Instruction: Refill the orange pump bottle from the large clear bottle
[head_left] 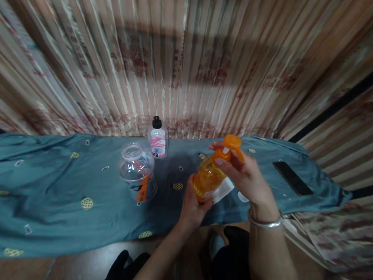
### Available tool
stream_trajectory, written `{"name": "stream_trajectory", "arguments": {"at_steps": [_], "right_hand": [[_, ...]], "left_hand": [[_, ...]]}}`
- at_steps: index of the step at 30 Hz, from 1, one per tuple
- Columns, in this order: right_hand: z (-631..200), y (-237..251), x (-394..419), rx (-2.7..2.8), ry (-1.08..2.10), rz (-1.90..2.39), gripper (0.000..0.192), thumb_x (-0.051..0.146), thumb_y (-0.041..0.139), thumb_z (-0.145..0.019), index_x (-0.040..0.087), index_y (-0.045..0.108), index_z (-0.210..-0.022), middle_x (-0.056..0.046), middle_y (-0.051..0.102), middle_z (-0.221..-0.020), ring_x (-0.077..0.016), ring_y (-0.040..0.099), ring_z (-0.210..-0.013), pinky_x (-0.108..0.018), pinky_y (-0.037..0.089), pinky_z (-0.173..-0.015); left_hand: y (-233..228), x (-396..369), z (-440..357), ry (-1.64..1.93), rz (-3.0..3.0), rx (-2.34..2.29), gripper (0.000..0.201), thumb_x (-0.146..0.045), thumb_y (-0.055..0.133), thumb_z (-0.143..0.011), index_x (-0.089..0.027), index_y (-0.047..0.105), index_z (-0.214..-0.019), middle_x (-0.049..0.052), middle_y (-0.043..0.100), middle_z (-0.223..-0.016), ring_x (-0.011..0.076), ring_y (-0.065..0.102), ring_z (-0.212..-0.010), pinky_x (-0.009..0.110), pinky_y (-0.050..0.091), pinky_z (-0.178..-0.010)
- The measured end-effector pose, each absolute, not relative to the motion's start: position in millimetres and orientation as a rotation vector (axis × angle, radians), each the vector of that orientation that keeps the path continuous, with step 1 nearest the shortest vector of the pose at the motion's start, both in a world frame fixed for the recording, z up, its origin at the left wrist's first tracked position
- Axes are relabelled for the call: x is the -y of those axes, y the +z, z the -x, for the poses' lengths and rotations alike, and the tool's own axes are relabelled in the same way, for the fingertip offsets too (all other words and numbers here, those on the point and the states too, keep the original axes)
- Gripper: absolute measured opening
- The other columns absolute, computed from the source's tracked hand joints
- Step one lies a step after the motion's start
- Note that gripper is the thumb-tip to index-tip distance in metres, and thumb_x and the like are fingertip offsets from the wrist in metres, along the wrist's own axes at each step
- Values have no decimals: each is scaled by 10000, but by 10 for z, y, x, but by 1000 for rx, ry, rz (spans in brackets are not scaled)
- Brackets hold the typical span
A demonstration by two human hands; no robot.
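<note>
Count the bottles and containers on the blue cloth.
3: an orange pump bottle held in both hands at centre, a clear jar to its left, and a small black-capped bottle behind by the curtain.

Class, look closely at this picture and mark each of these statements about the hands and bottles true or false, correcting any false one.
1. The left hand grips the orange bottle at its base. True.
2. The right hand rests on the black phone. False: it is on the bottle's orange pump top; the phone lies apart on the blue cloth.
3. The clear plastic jar has a lid on. False: its mouth is open.
4. A small bottle with a black cap stands behind the jar. True.
</note>
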State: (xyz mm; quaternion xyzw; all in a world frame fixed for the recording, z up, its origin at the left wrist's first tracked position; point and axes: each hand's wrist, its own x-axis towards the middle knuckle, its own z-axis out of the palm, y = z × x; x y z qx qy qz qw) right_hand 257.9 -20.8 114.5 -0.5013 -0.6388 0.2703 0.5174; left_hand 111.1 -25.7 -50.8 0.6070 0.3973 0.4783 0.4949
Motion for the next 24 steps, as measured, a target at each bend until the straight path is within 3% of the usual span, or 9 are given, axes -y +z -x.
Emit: {"name": "stream_trajectory", "arguments": {"at_steps": [4,8,16,24], "right_hand": [[-2583,1223,206,1561,708,1215,436,566,826,-907,267,779,-1220,-70,832,-1277,-292,775,-1188,-457,613,-1087],[-2590,1271,250,1529,724,1232,444,595,838,-896,268,803,-1193,-79,834,-1262,-294,789,-1136,-436,652,-1006],[-2634,1348,370,1454,837,1214,472,639,887,-828,337,828,-1185,-60,822,-1326,-328,783,-1199,-447,683,-964],[-2632,1254,341,1453,679,1251,419,618,905,-818,312,821,-1092,-49,845,-1192,-304,796,-1113,-453,670,-1002]], "left_hand": [[-540,319,-1075,1156,-1456,-966,794,-342,842,-841,-243,436,-1517,175,627,-1541,366,616,-1445,576,459,-1248],[-536,347,-1036,1143,-1448,-979,795,-395,827,-869,-240,418,-1534,177,627,-1550,361,618,-1446,563,464,-1246],[-557,308,-1023,1131,-1457,-1007,726,-394,841,-862,-236,500,-1483,173,641,-1514,365,618,-1421,575,448,-1248],[-599,288,-1021,1134,-1472,-999,674,-343,843,-850,-254,542,-1447,143,669,-1458,362,633,-1380,579,462,-1232]]}}
